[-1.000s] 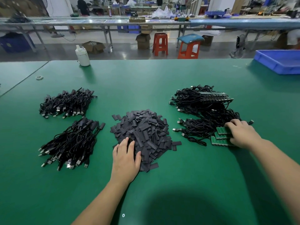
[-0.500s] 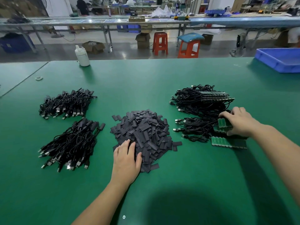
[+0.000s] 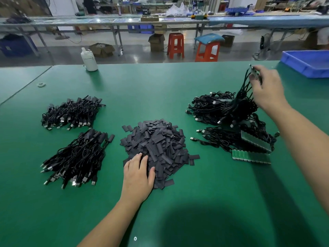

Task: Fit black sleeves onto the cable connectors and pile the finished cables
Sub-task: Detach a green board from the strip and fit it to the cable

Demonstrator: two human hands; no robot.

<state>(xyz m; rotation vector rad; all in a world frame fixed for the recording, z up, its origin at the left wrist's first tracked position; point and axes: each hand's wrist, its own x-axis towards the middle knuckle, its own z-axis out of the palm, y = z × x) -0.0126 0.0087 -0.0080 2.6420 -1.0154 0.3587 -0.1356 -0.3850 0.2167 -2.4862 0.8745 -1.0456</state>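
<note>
Two hands work over the green table (image 3: 178,90); the left hand (image 3: 138,177) lies flat, fingers straight and together, its fingertips resting on the near edge of the heap of black sleeves (image 3: 158,148); nothing is pinched that can be seen. Left of that hand lie two piles of black cables, the nearer pile (image 3: 76,157) with its metal plugs pointing toward the person, the farther pile (image 3: 71,113) just beyond it; the two piles are apart by a narrow strip of table.

Raised above the table, the right hand (image 3: 267,90) grips a bunch of board-ended connectors (image 3: 255,73) between curled fingers and thumb; their black leads (image 3: 245,97) hang down from the hand into the tangle of unsleeved cables (image 3: 222,109) below and to its left. Nearer the person than that hand, a second tangle (image 3: 227,139) lies with a row of green circuit boards (image 3: 251,156) at its near edge.

Beyond the right hand sits a blue tray (image 3: 306,63); far beyond the left hand stands a white bottle (image 3: 89,59), and a small ring of tape (image 3: 41,84) lies further left.
</note>
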